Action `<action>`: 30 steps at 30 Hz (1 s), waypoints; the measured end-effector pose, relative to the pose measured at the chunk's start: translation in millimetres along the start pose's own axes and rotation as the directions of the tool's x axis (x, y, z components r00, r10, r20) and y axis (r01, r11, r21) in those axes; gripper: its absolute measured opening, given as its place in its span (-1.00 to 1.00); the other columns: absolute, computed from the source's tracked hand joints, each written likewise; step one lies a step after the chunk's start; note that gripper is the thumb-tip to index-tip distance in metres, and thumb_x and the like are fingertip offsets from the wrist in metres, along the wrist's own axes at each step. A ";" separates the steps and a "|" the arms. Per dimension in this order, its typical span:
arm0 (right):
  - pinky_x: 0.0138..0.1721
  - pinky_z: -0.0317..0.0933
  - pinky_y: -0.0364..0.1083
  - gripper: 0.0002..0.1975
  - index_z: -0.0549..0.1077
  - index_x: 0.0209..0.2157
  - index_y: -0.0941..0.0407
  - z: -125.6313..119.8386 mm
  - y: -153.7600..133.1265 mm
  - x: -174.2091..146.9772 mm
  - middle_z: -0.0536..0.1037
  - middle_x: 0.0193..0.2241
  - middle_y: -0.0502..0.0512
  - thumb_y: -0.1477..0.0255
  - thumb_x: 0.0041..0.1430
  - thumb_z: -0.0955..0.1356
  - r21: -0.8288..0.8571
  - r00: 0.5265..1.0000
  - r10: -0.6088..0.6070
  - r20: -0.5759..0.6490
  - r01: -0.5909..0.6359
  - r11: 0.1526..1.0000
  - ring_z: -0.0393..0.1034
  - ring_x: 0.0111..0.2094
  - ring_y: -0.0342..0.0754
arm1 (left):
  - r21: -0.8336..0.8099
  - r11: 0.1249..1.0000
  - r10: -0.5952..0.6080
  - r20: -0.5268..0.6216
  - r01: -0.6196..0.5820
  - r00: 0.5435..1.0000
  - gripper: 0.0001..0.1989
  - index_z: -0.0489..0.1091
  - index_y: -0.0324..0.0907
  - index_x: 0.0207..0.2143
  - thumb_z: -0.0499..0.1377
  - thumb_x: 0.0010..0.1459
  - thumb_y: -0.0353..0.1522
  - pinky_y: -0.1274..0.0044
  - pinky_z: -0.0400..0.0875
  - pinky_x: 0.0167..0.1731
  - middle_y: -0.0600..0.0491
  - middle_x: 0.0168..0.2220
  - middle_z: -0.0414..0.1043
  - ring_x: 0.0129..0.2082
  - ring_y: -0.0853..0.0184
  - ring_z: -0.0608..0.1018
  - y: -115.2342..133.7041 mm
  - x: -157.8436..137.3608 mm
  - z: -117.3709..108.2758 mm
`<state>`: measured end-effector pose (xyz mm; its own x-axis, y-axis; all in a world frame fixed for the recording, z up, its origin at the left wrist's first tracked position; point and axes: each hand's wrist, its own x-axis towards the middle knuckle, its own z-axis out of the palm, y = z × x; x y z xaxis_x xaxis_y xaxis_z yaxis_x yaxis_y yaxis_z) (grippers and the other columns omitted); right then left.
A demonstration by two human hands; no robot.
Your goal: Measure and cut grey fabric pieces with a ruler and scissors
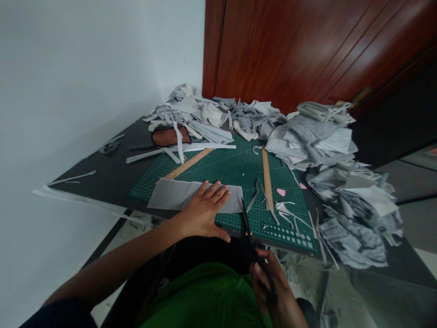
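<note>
While the left hand lies spread flat on the grey cloth strip at the worktop's near edge, the right hand grips black scissors; off-cuts lie trimmed, the strip's right end apparently unfinished.

We are seeing a grey, rectangular cloth piece showing a matt, fine weave. Our long black scissors are looking smooth, with a shiny, brassy metal pivot. The green gridded cutting mat is looking like matt plastic, and two straight tan rulers are appearing wooden. Crumpled grey-and-white cloth scraps are looking matt; the tall reddish-brown door is showing glossy wood grain.
</note>
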<state>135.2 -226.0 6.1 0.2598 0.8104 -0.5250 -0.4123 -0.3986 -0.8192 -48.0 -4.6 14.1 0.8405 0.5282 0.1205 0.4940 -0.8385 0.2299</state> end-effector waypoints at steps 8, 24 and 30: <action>-0.72 0.00 -0.30 -0.41 0.37 -0.03 0.00 15.5 -12.7 11.1 0.34 -0.52 -0.19 -0.01 0.07 0.55 -0.009 0.998 -0.058 -0.017 0.058 0.998 0.12 -0.65 -0.25 | -0.010 1.000 0.010 -0.032 -0.011 0.999 0.33 0.04 -0.29 0.46 -0.01 -0.07 0.49 0.09 -0.46 0.44 -0.24 0.48 0.01 0.51 -0.13 -0.05 -0.5 -2.6 4.6; -0.76 0.01 -0.29 -0.36 0.32 0.02 -0.01 18.7 -6.7 11.3 0.38 -0.50 -0.19 -0.05 0.07 0.53 -0.069 0.995 -0.095 -0.023 0.094 0.993 0.15 -0.67 -0.25 | 0.024 1.000 0.008 -0.020 -0.007 1.000 0.27 0.03 -0.29 0.46 -0.01 -0.01 0.45 0.05 -0.43 0.44 -0.23 0.49 -0.01 0.51 -0.12 -0.06 1.1 -3.0 1.7; -0.77 0.03 -0.30 -0.37 0.31 0.03 -0.01 18.8 -6.3 11.6 0.34 -0.52 -0.21 -0.06 0.11 0.51 -0.094 0.995 -0.103 -0.002 0.103 0.990 0.17 -0.67 -0.24 | 0.032 0.999 0.011 -0.037 -0.009 0.999 0.20 0.03 -0.29 0.46 -0.02 0.07 0.41 0.07 -0.45 0.44 -0.23 0.49 -0.02 0.52 -0.10 -0.07 0.5 -3.8 4.2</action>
<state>124.4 -206.0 9.5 0.3024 0.8467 -0.4378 -0.2991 -0.3518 -0.8870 -49.9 -7.5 9.7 0.8368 0.5239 0.1588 0.4929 -0.8473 0.1981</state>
